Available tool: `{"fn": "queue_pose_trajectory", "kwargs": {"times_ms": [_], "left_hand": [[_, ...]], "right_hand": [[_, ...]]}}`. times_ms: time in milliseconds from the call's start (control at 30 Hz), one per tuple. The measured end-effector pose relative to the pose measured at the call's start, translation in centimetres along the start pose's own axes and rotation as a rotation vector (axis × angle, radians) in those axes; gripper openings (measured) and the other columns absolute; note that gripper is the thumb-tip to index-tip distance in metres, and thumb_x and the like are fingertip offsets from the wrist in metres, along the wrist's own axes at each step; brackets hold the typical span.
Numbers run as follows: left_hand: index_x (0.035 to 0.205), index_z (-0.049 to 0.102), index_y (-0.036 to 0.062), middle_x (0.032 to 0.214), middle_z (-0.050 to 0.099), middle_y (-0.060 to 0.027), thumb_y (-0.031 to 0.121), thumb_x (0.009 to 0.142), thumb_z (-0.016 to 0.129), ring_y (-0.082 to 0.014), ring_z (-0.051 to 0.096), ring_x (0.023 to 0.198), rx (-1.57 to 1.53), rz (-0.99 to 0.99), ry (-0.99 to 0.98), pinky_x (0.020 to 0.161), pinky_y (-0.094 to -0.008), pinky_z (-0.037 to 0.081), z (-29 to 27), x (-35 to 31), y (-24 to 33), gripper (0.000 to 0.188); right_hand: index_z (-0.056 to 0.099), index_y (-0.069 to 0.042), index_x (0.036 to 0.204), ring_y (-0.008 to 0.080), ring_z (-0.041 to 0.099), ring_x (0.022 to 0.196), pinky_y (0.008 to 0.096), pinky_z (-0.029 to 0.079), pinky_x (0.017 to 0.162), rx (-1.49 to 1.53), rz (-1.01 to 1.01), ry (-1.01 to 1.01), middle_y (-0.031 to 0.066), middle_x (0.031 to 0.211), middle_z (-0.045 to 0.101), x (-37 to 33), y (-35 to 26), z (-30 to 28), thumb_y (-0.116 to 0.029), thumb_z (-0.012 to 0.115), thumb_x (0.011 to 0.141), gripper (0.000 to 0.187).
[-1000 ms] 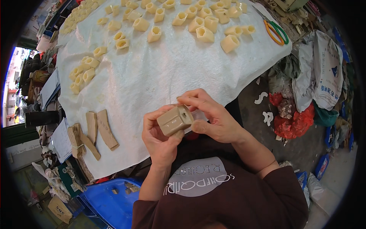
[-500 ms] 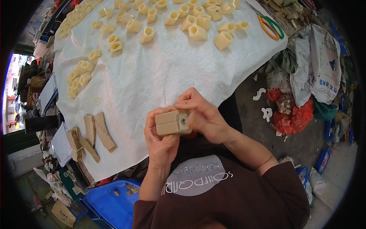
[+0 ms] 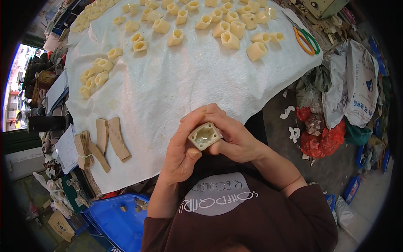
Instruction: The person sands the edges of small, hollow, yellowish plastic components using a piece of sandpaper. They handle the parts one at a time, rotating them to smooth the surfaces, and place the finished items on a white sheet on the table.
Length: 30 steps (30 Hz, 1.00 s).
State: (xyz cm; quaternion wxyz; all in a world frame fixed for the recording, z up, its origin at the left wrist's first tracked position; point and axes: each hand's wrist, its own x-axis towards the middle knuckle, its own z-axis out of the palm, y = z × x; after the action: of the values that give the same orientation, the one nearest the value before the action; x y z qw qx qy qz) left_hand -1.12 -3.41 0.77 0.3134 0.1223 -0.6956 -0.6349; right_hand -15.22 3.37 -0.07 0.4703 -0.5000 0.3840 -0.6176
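Close to my body, at the near edge of the white sheet [image 3: 147,96], I hold a small block-shaped mould [image 3: 205,136]. It is beige, with a hollow in its upturned face and small round holes at the corners. My left hand [image 3: 178,147] wraps round its left side, thumb at the near corner. My right hand [image 3: 237,140] closes on its right side, with the thumb at the near right edge. The fingers of both hands meet over its far side, hiding most of its walls. Whether the hollow holds anything, I cannot tell.
Several pale yellow hollow pieces [image 3: 230,40] stand across the sheet's far half. Tan strips [image 3: 119,140] and a tied bundle [image 3: 83,147] lie at left. Scissors [image 3: 305,40] rest at the far right. A blue basin [image 3: 113,218] is below left; red bags [image 3: 325,140] lie right.
The mould has turned from lying sideways, its long tan side showing, to its hollow face up. My right hand has moved from its end to its side. The view has shifted slightly.
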Motion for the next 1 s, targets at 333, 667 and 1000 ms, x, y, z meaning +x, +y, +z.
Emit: {"fn": "queue_pose_trajectory", "kwargs": {"times_ms": [333, 667, 1000], "left_hand": [[0.12, 0.047, -0.002, 0.111, 0.051, -0.0125, 0.031, 0.082, 0.056, -0.0194, 0.049, 0.099, -0.199, -0.028, 0.157, 0.087, -0.0319, 0.037, 1.6, -0.3, -1.2, 0.051], [0.099, 0.058, -0.0028, 0.096, 0.054, -0.0121, 0.016, 0.067, 0.054, -0.0178, 0.051, 0.089, -0.697, -0.14, 0.304, 0.079, -0.0288, 0.041, 2.1, -0.1, -1.2, 0.037], [0.096, 0.055, -0.0014, 0.089, 0.056, -0.0107, 0.027, 0.081, 0.046, -0.0178, 0.053, 0.084, -0.552, -0.14, 0.324, 0.076, -0.0301, 0.043, 2.5, -0.8, -2.3, 0.033]], "right_hand": [[0.052, -0.005, 0.103, 0.0173, 0.039, 0.087, 0.0317, 0.035, 0.079, -0.065, 0.034, 0.16, 0.0055, 0.094, 0.045, 0.0, -0.2, 1.7, -0.023, 0.048, 0.085, 0.026], [0.053, -0.005, 0.105, 0.0147, 0.042, 0.095, 0.0284, 0.037, 0.081, 0.23, 0.092, 0.017, 0.0051, 0.106, 0.045, -0.4, 0.2, 0.5, -0.015, 0.047, 0.087, 0.022], [0.053, -0.004, 0.105, 0.0117, 0.043, 0.09, 0.0253, 0.038, 0.076, 0.05, -0.039, 0.053, 0.0044, 0.101, 0.046, -0.4, 2.3, 0.6, -0.018, 0.056, 0.086, 0.024]]}}
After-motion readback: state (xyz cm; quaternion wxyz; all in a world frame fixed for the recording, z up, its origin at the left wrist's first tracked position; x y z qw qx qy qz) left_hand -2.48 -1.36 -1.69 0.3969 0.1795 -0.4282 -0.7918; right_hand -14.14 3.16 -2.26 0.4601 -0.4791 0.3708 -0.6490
